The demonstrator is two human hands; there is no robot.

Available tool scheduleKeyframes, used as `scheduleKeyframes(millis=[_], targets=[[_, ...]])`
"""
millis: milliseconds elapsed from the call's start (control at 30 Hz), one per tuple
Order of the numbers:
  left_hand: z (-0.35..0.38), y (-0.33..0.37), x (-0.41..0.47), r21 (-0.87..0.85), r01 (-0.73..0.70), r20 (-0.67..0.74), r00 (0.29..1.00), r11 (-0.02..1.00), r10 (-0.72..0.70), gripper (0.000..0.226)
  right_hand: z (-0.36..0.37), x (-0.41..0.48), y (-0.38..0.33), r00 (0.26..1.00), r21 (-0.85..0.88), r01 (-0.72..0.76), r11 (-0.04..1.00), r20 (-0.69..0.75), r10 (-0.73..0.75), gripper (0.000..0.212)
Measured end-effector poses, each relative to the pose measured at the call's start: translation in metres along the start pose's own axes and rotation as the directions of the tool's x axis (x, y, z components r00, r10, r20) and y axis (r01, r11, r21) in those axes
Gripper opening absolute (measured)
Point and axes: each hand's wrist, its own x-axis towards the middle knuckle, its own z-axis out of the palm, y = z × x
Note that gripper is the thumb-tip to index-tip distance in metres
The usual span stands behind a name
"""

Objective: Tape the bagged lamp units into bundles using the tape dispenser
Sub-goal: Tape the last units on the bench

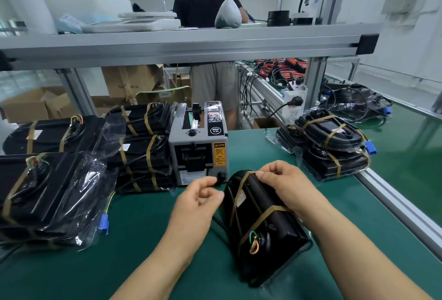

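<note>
Right hand [284, 185] curls over the far end of the lamp bundle [265, 228], thumb on a brown tape band [241, 185]. The bundle sits tilted on the bench [143, 240] near its front edge. Left hand [198, 201] hovers just beside the bundle, fingers curled and blurred; whether it pinches anything cannot be told. Just behind stands the tape dispenser [198, 146], with taped bundles [143, 146] stacked at its left and another stack [332, 146] toward the right edge.

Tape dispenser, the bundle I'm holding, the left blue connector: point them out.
tape dispenser [203, 140], head view, grey front above outlet.
bundle [279, 232], head view, black upper face.
blue connector [103, 224], head view, plastic body.
</note>
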Motion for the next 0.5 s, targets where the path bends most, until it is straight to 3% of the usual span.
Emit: scheduleKeyframes(millis=[133,200,267,367,433,500], targets=[[-0.016,-0.004,-0.003,0.256,-0.132,-0.125,0.978,0.958,0.168,0.028,-0.008,-0.015,0.001,0.997,0.068,0.054,0.996,0.045,-0.057,0.008],[-0.026,0.003,-0.006,0.374,-0.275,-0.003,0.955,0.886,0.297,0.044,-0.004,-0.024,-0.005,0.986,0.065,0.123,0.990,0.105,-0.129,0.009],[-0.034,0.015,-0.003,0.465,-0.389,0.214,0.921,0.795,0.326,0.075,0.005,-0.034,-0.013,0.965,0.041,0.201,0.979,0.165,-0.205,0.012],[-0.042,0.037,0.007,0.529,-0.451,0.502,0.849,0.719,0.163,0.109,0.019,-0.044,-0.026,0.925,-0.062,0.316,0.947,0.241,-0.293,0.019],[-0.049,0.046,0.010,0.472,-0.375,0.628,0.778,0.798,-0.006,0.103,0.025,-0.050,-0.029,0.898,-0.080,0.340,0.937,0.323,-0.298,0.019],[-0.056,0.043,0.005,0.395,-0.335,0.703,0.709,0.855,-0.047,0.087,0.026,-0.054,-0.025,0.866,0.033,0.258,0.966,0.434,-0.246,0.016]])
